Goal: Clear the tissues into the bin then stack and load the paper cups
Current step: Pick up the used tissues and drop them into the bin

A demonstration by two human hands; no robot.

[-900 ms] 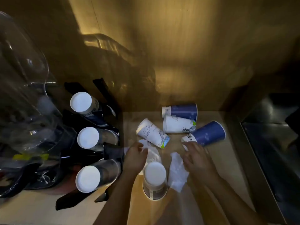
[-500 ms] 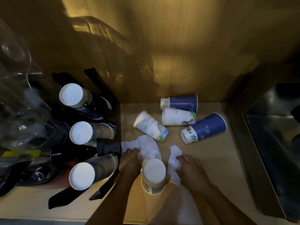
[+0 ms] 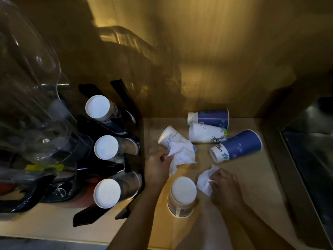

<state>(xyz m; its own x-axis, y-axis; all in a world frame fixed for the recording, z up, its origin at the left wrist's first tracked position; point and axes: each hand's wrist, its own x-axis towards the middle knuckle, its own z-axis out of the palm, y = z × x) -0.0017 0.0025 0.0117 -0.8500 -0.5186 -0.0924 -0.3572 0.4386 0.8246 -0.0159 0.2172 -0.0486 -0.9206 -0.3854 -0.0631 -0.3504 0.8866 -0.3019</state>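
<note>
My left hand (image 3: 157, 166) grips a crumpled white tissue (image 3: 182, 153), lifted off the counter and covering part of a white paper cup (image 3: 168, 135) lying on its side. My right hand (image 3: 224, 186) pinches a smaller white tissue (image 3: 205, 179) just right of an upside-down paper cup (image 3: 182, 194). Three more cups lie on their sides behind: a blue cup (image 3: 210, 117) by the wall, a white printed cup (image 3: 205, 132) in front of it, and a blue cup (image 3: 237, 145) to the right. No bin is in view.
A black cup dispenser (image 3: 129, 156) at the left holds three cup stacks with white bases facing me. Clear plastic containers (image 3: 30, 98) stand at the far left. A dark metal recess (image 3: 310, 150) lies at the right. A wooden wall (image 3: 198, 60) closes the back of the beige counter (image 3: 252, 177).
My left hand has lifted its tissue up and bunched it over the tipped white cup. My right hand has gathered the other tissue off the counter beside the upside-down cup.
</note>
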